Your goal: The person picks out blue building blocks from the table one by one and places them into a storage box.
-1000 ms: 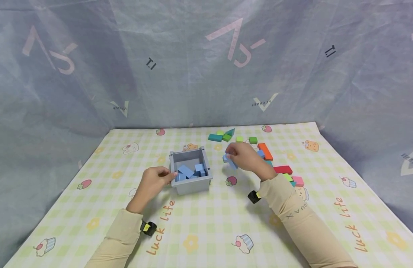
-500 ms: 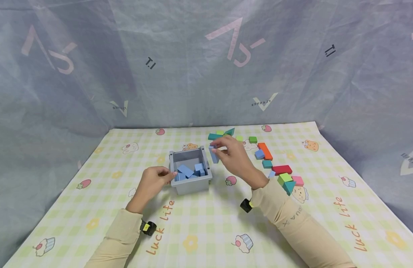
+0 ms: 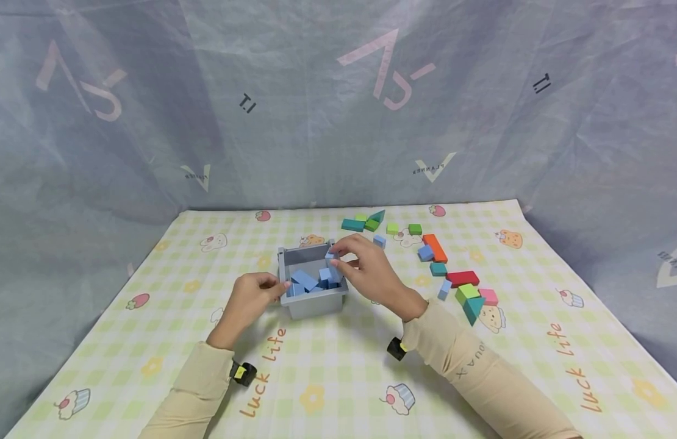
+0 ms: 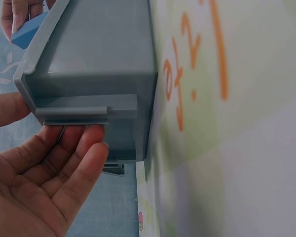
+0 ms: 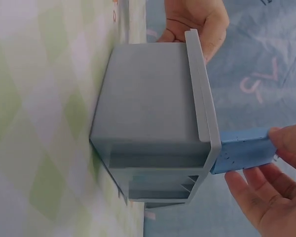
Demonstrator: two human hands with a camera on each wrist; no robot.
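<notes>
A grey plastic bin (image 3: 316,306) stands on the table, with several light-blue blocks (image 3: 304,280) lying inside it. My left hand (image 3: 253,299) grips the bin's left rim, thumb on top and fingers curled under the lip in the left wrist view. Over the bin's right side, my right hand (image 3: 368,268) pinches a flat rectangular blue block (image 5: 244,149) between thumb and fingers. The block's lower end dips past the rim into the bin, as the right wrist view shows.
Loose blocks lie to the right: blue (image 3: 379,241), orange (image 3: 437,249), red (image 3: 462,278), pink (image 3: 488,297) and a teal triangle (image 3: 473,310). Green and teal blocks (image 3: 353,225) sit behind the bin. A printed cloth (image 3: 316,396) covers the table; a grey curtain (image 3: 294,122) hangs beyond.
My right hand has carried the blue block leftward from among the loose blocks, turning it upright, to the bin's right side. The left hand and the bin have stayed in place.
</notes>
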